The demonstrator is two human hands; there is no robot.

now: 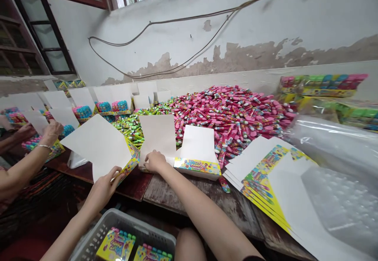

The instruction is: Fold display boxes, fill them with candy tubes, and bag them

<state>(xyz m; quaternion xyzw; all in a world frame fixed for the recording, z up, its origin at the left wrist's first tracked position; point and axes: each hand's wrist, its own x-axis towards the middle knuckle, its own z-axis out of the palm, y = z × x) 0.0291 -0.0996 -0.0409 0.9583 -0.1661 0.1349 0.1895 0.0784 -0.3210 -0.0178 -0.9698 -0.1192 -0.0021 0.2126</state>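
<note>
Head view. Left hand (102,188) grips the printed edge of an open candy display box (99,147), white lid panel standing up and tilted. Right hand (155,161) is curled over the front edge of a second open box (158,135), apparently holding it against the tabletop (189,190); its lid panel is upright. Just right of it sits a third box (197,166) marked "Fruit Candy", lid up, not touched.

Behind the boxes: big loose pile of pink candy tubes (236,119), green tubes (128,129) beside it. Right of the hands: stack of flat printed box blanks (260,186) on the tabletop, partly over a clear plastic bag (333,150). Filled display boxes (323,86) line the far right against the wall.

Below the tabletop, near the left hand: gray plastic crate (124,233) holding filled boxes (115,245).

Far left: a co-worker's hand (51,132) on a white lid panel (69,119), with a second hand (25,132) beyond it, among more open boxes (82,113).
</note>
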